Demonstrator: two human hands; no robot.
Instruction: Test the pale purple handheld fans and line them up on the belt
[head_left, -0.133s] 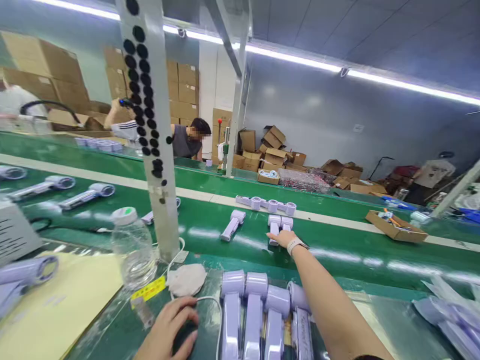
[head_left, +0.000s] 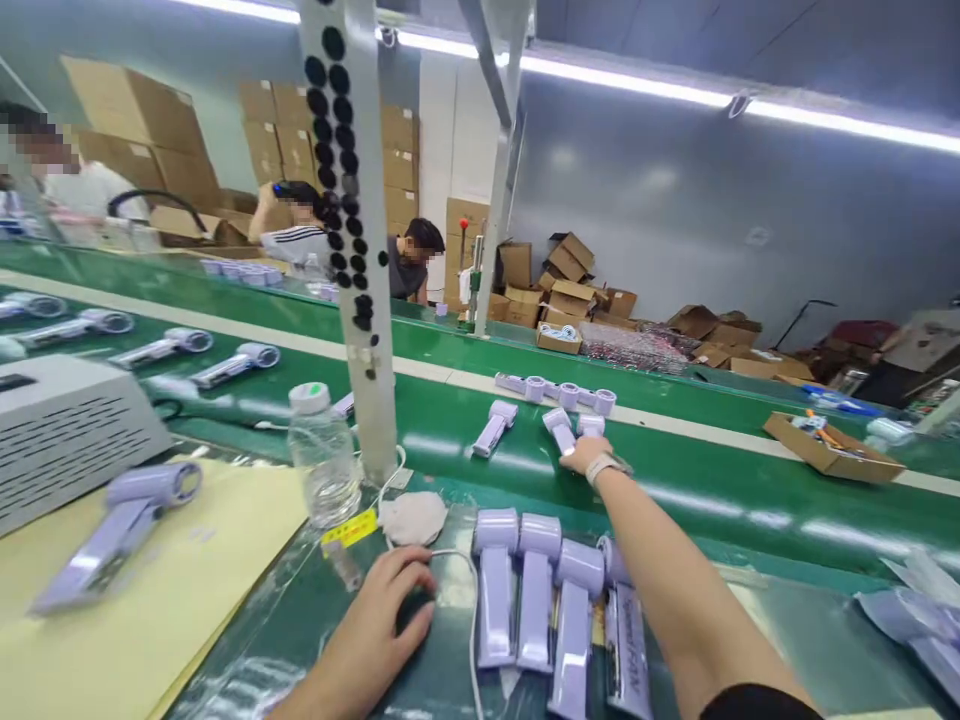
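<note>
At the end of my outstretched arm, my right hand is over the belt, closed around the handle of a lavender handheld fan. Its fingertips are hidden. A second lavender fan lies tilted beside it, its lower end by my thumb. My left hand rests on the bench beside a white cable, fingers bent, thumb apart, nothing held. Between my arms several lavender fans lie in a row, heads away from me; the rightmost is marked "FAN". Another fan lies on the belt to the left.
A green conveyor belt crosses in front, with more fans at left. A post, water bottle and white pad stand or lie near my left hand. Right, a carton holds small parts. Co-workers sit across.
The view has swung left, so everything sits farther right. The left of the two fans at my right hand has tilted away from the other. My left hand stays on the bench.
</note>
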